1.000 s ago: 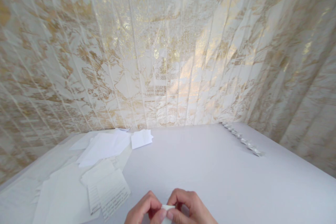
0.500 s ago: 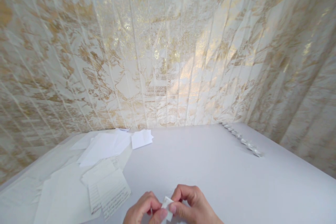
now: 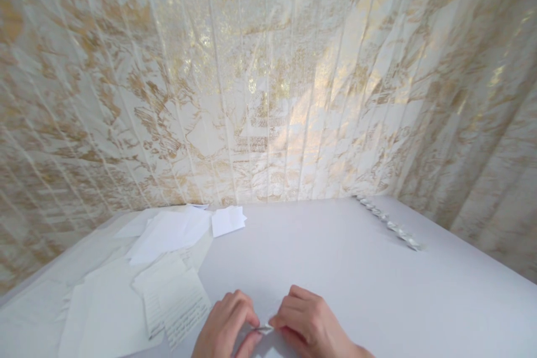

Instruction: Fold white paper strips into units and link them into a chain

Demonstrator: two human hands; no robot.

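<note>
While the small folded paper (image 3: 265, 329) is positioned between the fingertips at the near edge of the table (image 3: 335, 268), the step in hand appears to be folding or creasing. Whether the paper touches the tabletop cannot be determined.

The next move, as judged from this pose, calls for a steady grip at one end and light finger pressure along the crease at the other; uneven pressure could skew the fold.

Hand pose: the left hand (image 3: 229, 321) is arched, thumb below and index finger above, nearly closed on the paper's left end. The right hand (image 3: 308, 319) is palm down with fingers curled, its fingertips pinched at the right end; its thumb is largely hidden. Both hands are level and just apart, the paper bridging the gap.

Outward of the hands, handwritten sheets (image 3: 184, 305) lie near the left hand. Farther back are blank sheets (image 3: 168, 235) and, just beside them, a small paper stack (image 3: 229, 221). A row of small folded pieces (image 3: 388, 224) runs along the far right. A patterned curtain (image 3: 268, 67) hangs behind the table.
</note>
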